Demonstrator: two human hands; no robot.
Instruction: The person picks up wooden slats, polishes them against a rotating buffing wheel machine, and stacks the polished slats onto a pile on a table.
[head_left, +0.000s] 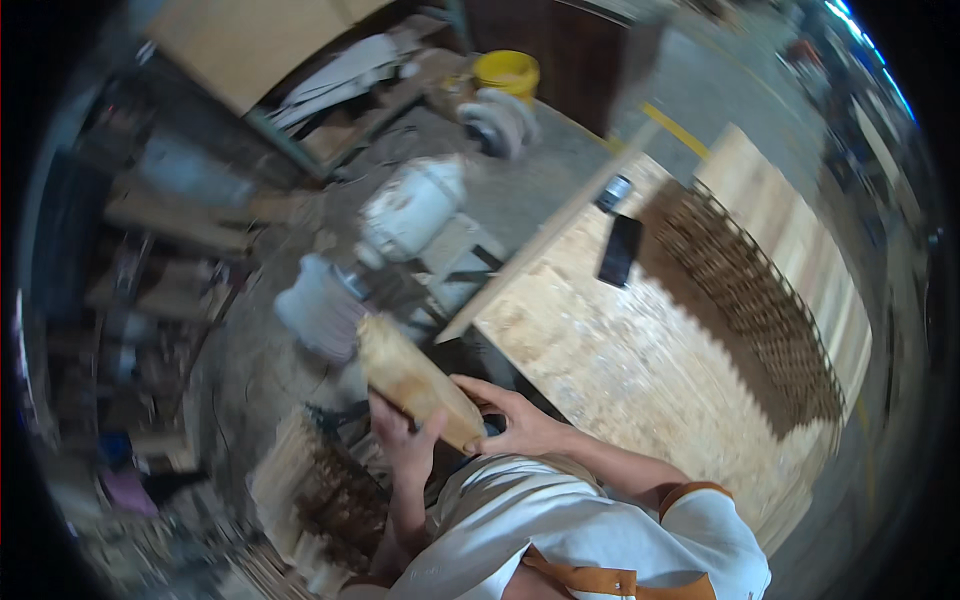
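Note:
A pale, elongated wooden piece [420, 385] slants away from my body, held in both hands. My left hand [405, 435] is closed around its left side near the lower end. My right hand [512, 418] grips the right side of the near end, thumb and fingers bent around it. At its far end, the wooden piece meets or overlaps the edge of a pale, ridged sanding wheel [320, 305]; whether they touch I cannot tell. The wheel sits on the shaft of a light-coloured motor [415, 205]. A second wheel [500, 125] is beyond the motor.
On the right, a dusty wooden table [600, 350] carries a dark phone [620, 250], a small can [613, 192] and rows of stacked brown wooden pieces [750, 290]. A yellow bucket [507, 72] stands at the back. Stacked wood [290, 480] lies close on my left.

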